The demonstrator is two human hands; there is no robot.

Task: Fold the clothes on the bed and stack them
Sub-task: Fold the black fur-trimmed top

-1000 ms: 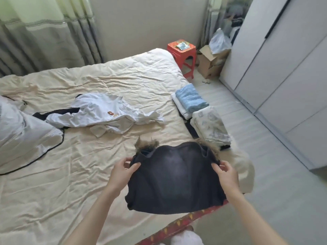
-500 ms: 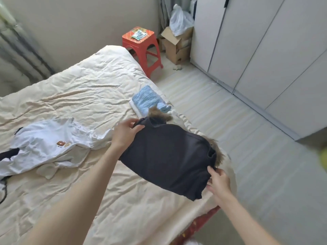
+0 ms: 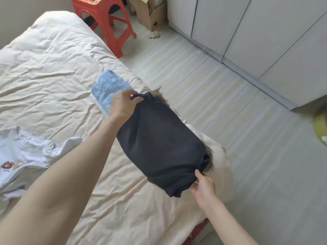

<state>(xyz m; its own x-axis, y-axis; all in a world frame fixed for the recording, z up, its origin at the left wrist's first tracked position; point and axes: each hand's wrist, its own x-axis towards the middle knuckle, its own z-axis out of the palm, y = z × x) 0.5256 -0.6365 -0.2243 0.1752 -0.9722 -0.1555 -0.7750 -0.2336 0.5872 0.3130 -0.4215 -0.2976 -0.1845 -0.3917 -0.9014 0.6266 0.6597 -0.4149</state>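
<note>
A: Start at the fingers. What are they clamped on?

B: The left hand has its fingers curled round the far corner of the folded dark grey knit garment with brown fur trim. The right hand pinches the near corner, thumb on top, the other fingers underneath.

A: And where is that garment?

B: Held flat between the two hands over the bed's right edge, just beside the folded pale blue open-knit top. Whether it touches anything beneath I cannot tell; it hides what lies under it.

A: How far along would you say the job is?

B: Partway, by my reckoning. The blue top lies folded on a white piece, so a stack has been begun. The dark garment is folded and looks about to be set down. Left of the blue top, well apart from it, a crumpled white cotton shirt with a small brown print is not yet folded.

A: Textures?

B: The dark knit is thick and matte, with shaggy fur tufts at two corners. The blue one is lacy and thin. The cream quilted bed cover is soft and heavily creased.
</note>
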